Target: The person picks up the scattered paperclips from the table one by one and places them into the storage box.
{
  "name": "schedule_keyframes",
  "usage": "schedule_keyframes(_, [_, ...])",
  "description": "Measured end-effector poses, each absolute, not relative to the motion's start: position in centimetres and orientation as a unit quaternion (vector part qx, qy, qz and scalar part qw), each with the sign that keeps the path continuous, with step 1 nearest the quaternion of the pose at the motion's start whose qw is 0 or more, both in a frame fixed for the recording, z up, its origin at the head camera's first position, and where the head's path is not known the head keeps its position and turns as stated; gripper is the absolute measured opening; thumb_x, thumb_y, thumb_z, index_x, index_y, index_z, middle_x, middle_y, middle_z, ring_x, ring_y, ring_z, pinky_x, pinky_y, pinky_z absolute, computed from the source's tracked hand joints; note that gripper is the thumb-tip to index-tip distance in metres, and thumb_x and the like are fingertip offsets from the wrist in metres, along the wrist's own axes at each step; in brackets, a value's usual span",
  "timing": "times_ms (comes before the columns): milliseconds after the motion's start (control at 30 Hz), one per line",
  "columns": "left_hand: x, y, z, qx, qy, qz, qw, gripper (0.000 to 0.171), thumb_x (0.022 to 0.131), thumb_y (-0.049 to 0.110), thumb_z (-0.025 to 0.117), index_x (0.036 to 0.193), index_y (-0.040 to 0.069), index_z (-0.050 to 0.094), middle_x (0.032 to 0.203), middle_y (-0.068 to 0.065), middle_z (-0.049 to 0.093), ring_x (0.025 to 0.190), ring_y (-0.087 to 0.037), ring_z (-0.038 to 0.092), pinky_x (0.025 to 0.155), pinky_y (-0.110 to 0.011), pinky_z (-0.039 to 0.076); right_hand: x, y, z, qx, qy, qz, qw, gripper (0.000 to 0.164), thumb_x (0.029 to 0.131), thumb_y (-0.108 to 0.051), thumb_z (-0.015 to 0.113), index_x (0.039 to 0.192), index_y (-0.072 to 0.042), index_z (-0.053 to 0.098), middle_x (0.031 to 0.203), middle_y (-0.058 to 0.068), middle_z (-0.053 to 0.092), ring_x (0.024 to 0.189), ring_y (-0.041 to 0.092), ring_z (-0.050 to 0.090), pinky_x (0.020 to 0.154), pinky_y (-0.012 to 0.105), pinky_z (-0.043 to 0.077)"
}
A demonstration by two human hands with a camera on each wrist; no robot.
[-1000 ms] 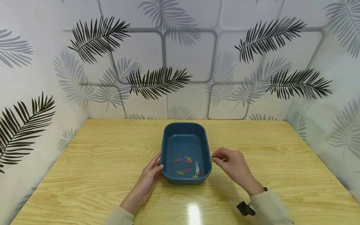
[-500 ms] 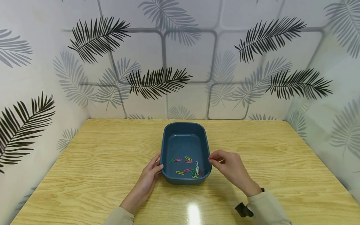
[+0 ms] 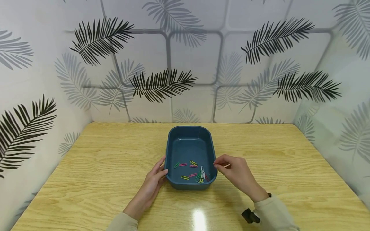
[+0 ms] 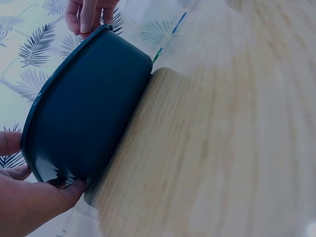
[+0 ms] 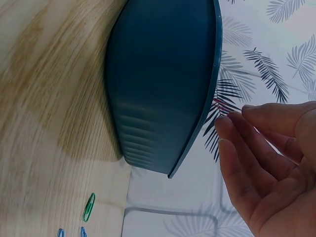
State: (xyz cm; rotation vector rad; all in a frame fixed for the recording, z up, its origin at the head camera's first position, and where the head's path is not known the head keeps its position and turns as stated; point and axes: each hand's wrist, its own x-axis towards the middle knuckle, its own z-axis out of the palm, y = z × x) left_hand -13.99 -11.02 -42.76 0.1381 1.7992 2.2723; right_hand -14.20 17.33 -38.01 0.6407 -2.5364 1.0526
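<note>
A dark blue rectangular storage box (image 3: 189, 128) sits on the table, with several coloured paper clips (image 3: 192, 175) scattered in its near half. My left hand (image 3: 153, 179) holds the box's left side, thumb near the front corner, fingers further along the wall. In the left wrist view its digits curl around the box's corner. My right hand (image 3: 239, 173) is at the right rim, thumb and forefinger pinching a small red paper clip (image 5: 218, 102), mostly covered by the fingertips. Its other fingers are loosely bent.
Outside the box on its right side lie a green paper clip (image 5: 89, 207) and a blue paper clip (image 5: 83, 232), seen in the wrist views. The wood-grain table (image 3: 121, 150) ends at a wall (image 3: 190, 57) with a leaf pattern.
My right hand has shifted slightly left, from just outside the right rim to right at it, and has hardly moved in the last half second. My left hand and the box stay put.
</note>
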Motion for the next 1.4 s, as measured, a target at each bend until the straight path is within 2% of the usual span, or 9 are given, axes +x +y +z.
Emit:
schedule_keyframes(667, [-14.0,-11.0,-42.7,0.046,0.619,0.775,0.12,0.06,0.1,0.007,0.042,0.155,0.008,0.018,0.15,-0.027,0.03,0.137,-0.036,0.032,0.11,-0.047,0.026,-14.2,17.4,-37.8,0.215,-0.896,0.363,0.137,0.012,0.084,0.0,0.073,0.095,-0.004,0.073,0.09,0.001,0.071,0.08,0.016,0.067,0.065,0.025,0.054])
schedule_keyframes(900, [-14.0,-11.0,-42.6,0.047,0.616,0.777,0.121,0.06,0.101,0.007,0.042,0.155,0.008,0.018,0.151,-0.026,0.028,0.139,-0.035,0.028,0.11,-0.047,0.025,-14.4,18.1,-37.5,0.215,-0.9,0.357,0.127,0.013,0.084,0.0,0.072,0.097,-0.004,0.073,0.092,0.004,0.072,0.081,0.017,0.067,0.066,0.025,0.054])
schedule_keyframes(1100, [-14.0,-10.9,-42.7,0.047,0.615,0.778,0.12,0.06,0.1,0.007,0.043,0.155,0.007,0.018,0.151,-0.026,0.029,0.138,-0.036,0.029,0.11,-0.047,0.026,-14.8,20.8,-36.6,0.203,-0.907,0.352,0.109,0.015,0.086,-0.001,0.07,0.101,-0.003,0.071,0.096,0.007,0.071,0.084,0.02,0.068,0.069,0.03,0.056])
schedule_keyframes(1400, [-14.0,-11.0,-42.7,0.046,0.615,0.778,0.12,0.06,0.1,0.007,0.042,0.155,0.007,0.018,0.151,-0.026,0.028,0.138,-0.036,0.029,0.111,-0.048,0.025,-15.5,24.8,-35.9,0.178,-0.93,0.315,0.062,0.017,0.088,-0.004,0.068,0.105,-0.001,0.07,0.096,0.007,0.07,0.087,0.026,0.067,0.073,0.042,0.055])
